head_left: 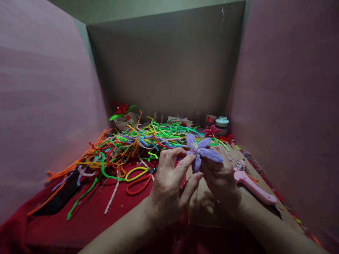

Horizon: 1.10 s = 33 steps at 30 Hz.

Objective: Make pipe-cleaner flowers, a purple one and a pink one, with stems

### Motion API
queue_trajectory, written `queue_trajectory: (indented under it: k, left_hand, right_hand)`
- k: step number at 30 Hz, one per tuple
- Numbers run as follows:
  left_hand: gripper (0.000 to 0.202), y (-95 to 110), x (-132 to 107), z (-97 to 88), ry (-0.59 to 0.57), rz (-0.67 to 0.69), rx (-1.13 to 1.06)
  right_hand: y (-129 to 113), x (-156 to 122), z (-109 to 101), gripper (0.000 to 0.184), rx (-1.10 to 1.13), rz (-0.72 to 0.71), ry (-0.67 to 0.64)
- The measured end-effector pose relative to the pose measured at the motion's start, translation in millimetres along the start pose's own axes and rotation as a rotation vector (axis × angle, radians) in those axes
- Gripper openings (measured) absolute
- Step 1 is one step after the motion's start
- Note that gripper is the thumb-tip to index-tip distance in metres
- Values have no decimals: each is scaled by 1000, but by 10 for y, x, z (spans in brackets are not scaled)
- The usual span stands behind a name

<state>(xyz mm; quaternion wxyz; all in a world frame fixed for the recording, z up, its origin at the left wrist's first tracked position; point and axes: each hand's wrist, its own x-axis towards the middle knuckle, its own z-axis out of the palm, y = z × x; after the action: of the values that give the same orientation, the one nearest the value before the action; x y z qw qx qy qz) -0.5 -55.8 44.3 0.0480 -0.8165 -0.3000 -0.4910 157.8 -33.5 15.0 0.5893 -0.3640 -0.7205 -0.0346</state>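
Observation:
Between my two hands is a purple pipe-cleaner flower (pixel 210 154) with long fuzzy petals and a pale yellow centre. My left hand (pixel 169 176) pinches it near the centre with thumb and forefinger, from the left side. Behind the petals, my right hand (pixel 221 176) is closed around the flower's underside; its fingertips are partly hidden by the petals. Scissors (pixel 137 180) with one yellow and one red handle lie just left of my left hand, their blades partly hidden. A pink glue gun (pixel 254 185) lies to the right of my right hand.
Many coloured pipe cleaners (pixel 148 135) are heaped across the back and left of the red cloth (pixel 92 229). A small pink flower (pixel 212 131) and a jar with a light blue lid (pixel 221 122) stand at the back right. Brown cardboard (pixel 203 215) lies under my hands. Pink panels rise on both sides.

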Motion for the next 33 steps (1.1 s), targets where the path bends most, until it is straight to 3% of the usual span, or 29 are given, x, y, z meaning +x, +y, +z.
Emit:
queue_trajectory:
  k: [4, 8, 12, 15, 24, 33]
  left_hand:
    - [24, -52, 125, -128, 27, -86, -90]
    - [25, -153, 378, -261, -74, -220, -240]
    - [24, -211, 533, -282, -284, -400, -397]
    - [25, -185, 520, -260, -306, -525, -407]
    - [25, -84, 358, -249, -232, -549, -320]
    - [28, -143, 424, -271, -219, -581, -436]
  right_hand:
    - [-25, 11, -17, 11, 50, 6, -2]
    - [-79, 57, -55, 15, 111, -78, -57]
    - [-118, 91, -86, 15, 129, -116, -123]
    - [-122, 98, -93, 15, 114, -125, -96]
    - [-120, 81, -85, 14, 83, -141, -46]
    - [-132, 103, -96, 17, 106, -159, -94]
